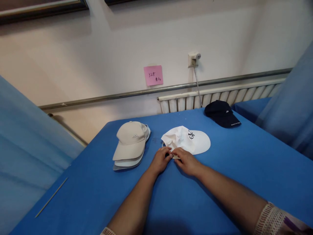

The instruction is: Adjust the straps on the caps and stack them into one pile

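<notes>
A white baseball cap with a dark logo lies on its side on the blue-covered table, its brim pointing right and its crown creased. At the cap's near edge, my left hand pinches the rim with bent fingers. Close beside it, nearly touching, my right hand grips the same edge, thumb below and fingers above. The fingertips hide part of the rim between them. To the left of my hands sits a stack of caps with a beige cap on top and lighter and grey brims beneath.
A navy cap rests at the table's far right. On the left lies a thin stick. Behind the table are a radiator, a wall pipe, a socket with a cord and a pink note. Blue curtains hang at both sides.
</notes>
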Tool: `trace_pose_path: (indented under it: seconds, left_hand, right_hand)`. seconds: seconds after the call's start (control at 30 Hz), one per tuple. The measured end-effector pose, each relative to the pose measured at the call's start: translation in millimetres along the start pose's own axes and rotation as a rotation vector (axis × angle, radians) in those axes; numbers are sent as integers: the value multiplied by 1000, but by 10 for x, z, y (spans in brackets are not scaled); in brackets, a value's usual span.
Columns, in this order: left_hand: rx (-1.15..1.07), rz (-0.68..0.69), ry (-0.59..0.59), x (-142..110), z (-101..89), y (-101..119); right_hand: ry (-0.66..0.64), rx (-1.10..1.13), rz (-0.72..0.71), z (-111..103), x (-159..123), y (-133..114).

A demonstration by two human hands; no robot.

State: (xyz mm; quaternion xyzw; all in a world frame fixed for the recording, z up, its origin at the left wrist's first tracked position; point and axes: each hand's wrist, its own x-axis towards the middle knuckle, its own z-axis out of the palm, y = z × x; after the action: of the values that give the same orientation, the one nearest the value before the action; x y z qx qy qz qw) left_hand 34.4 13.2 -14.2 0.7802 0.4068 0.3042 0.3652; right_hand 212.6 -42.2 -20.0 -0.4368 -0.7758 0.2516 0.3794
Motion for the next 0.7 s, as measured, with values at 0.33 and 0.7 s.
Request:
trace_pose_path:
  seconds: [0.33, 0.7]
  left_hand:
    - [-916, -308, -75, -73, -28, 204]
    - [-406, -137, 79, -115, 85, 270]
  right_hand:
    - [63, 34, 179, -27, 6, 81]
    - [111, -35, -17, -64, -14, -45]
